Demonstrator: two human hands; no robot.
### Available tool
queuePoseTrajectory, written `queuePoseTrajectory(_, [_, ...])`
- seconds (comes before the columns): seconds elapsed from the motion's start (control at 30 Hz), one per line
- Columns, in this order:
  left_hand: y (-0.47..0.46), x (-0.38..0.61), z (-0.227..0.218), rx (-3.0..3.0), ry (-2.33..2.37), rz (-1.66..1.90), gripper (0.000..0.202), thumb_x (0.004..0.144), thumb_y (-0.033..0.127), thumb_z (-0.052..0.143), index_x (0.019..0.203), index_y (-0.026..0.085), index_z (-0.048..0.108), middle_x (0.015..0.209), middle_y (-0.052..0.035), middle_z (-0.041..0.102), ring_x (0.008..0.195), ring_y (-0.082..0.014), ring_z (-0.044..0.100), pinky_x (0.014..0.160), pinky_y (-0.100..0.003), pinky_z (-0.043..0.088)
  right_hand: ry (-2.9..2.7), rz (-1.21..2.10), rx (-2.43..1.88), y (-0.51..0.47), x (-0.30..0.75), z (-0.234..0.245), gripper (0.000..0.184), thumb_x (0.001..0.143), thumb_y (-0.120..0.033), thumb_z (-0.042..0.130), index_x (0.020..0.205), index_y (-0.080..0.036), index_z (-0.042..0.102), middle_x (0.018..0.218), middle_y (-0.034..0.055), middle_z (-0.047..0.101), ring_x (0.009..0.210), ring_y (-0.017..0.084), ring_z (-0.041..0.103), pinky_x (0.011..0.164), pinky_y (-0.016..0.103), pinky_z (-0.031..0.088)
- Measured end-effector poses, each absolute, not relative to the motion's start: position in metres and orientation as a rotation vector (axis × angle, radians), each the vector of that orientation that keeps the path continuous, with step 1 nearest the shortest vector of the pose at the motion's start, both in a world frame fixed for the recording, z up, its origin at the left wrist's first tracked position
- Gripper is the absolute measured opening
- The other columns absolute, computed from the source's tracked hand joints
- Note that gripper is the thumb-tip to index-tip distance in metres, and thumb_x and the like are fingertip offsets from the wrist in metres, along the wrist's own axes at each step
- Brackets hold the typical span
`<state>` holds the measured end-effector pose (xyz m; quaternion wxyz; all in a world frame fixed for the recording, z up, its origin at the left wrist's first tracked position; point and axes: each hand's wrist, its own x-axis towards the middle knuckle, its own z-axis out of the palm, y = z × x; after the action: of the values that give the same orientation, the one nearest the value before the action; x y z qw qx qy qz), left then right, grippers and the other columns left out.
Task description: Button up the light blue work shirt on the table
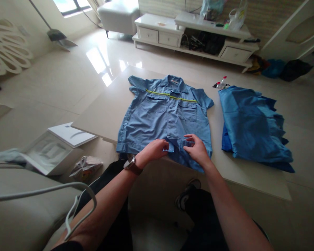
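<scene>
A blue short-sleeved work shirt (157, 115) lies front side up on a pale tabletop (104, 111), its collar pointing away from me. A yellow-green stripe crosses the chest above two flap pockets. At the bottom hem, my left hand (157, 148) is closed on the left front edge of the shirt beside the button placket. Just across from it, my right hand (196, 150) pinches the other front edge, thumb and fingers on the cloth. Between the hands the hem parts slightly and hangs over the table's near edge.
A stack of folded blue garments (253, 125) lies at the right of the table, with small red-capped bottles (222, 82) behind it. An open white box (52, 150) and a plastic-wrapped packet (86, 167) are at the lower left. A white cable (42, 190) crosses near my left arm.
</scene>
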<state>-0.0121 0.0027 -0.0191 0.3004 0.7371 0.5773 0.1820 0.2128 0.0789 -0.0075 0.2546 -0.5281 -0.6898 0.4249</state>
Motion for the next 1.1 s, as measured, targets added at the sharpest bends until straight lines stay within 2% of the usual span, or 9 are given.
queuePoseTrajectory(0.2, [0.001, -0.005, -0.015, 1.966, 1.576, 0.491, 0.015, 0.089, 0.016, 0.066, 0.097, 0.02, 0.077, 0.097, -0.0048, 0.074, 0.083, -0.0161, 0.065, 0.077, -0.025, 0.048, -1.66, 1.134, -1.446, 0.08, 0.211, -0.006, 0.042, 0.062, -0.033, 0.075, 0.102, -0.019, 0.069, 0.088, 0.0028, 0.067, 0.071, 0.018, 0.065, 0.069, 0.032, 0.054])
queuePoseTrajectory(0.43, [-0.001, -0.004, -0.018, 2.006, 1.546, 0.489, 0.017, 0.088, 0.017, 0.071, 0.104, 0.021, 0.078, 0.102, -0.0048, 0.074, 0.087, -0.0168, 0.066, 0.081, -0.026, 0.05, -1.631, 1.092, -1.407, 0.079, 0.207, -0.004, 0.026, 0.067, -0.035, 0.073, 0.087, -0.02, 0.067, 0.08, 0.0044, 0.074, 0.072, 0.02, 0.069, 0.071, 0.034, 0.056])
queuePoseTrajectory(0.73, [0.0, -0.004, -0.016, 2.049, 1.493, 0.555, 0.02, 0.095, 0.017, 0.065, 0.104, 0.023, 0.081, 0.105, -0.0049, 0.076, 0.096, -0.018, 0.069, 0.09, -0.027, 0.051, -1.725, 1.06, -1.39, 0.072, 0.202, 0.001, 0.02, 0.071, -0.038, 0.07, 0.08, -0.02, 0.068, 0.073, 0.0031, 0.071, 0.064, 0.018, 0.063, 0.063, 0.031, 0.05])
queuePoseTrajectory(0.93, [-0.001, -0.004, -0.005, 2.08, 1.443, 0.579, 0.018, 0.091, 0.017, 0.068, 0.097, 0.024, 0.083, 0.1, -0.0035, 0.077, 0.091, -0.0171, 0.069, 0.086, -0.027, 0.05, -1.765, 1.064, -1.371, 0.068, 0.197, 0.004, 0.018, 0.072, -0.037, 0.069, 0.079, -0.02, 0.069, 0.073, 0.0037, 0.071, 0.066, 0.019, 0.063, 0.065, 0.031, 0.051])
queuePoseTrajectory(1.03, [-0.002, -0.003, -0.013, 2.058, 1.498, 0.501, 0.012, 0.088, 0.027, 0.074, 0.096, 0.024, 0.082, 0.096, -0.0032, 0.077, 0.087, -0.0185, 0.069, 0.08, -0.028, 0.05, -1.778, 1.056, -1.373, 0.067, 0.196, 0.004, 0.017, 0.072, -0.036, 0.068, 0.078, -0.021, 0.069, 0.073, 0.0038, 0.072, 0.065, 0.019, 0.063, 0.065, 0.031, 0.051])
queuePoseTrajectory(1.1, [-0.003, -0.002, -0.021, 2.045, 1.539, 0.431, 0.014, 0.088, 0.034, 0.075, 0.097, 0.024, 0.081, 0.093, -0.0032, 0.077, 0.085, -0.019, 0.069, 0.076, -0.028, 0.05, -1.788, 1.04, -1.379, 0.066, 0.196, 0.003, 0.015, 0.072, -0.035, 0.067, 0.078, -0.021, 0.069, 0.073, 0.0037, 0.072, 0.065, 0.019, 0.063, 0.065, 0.031, 0.051])
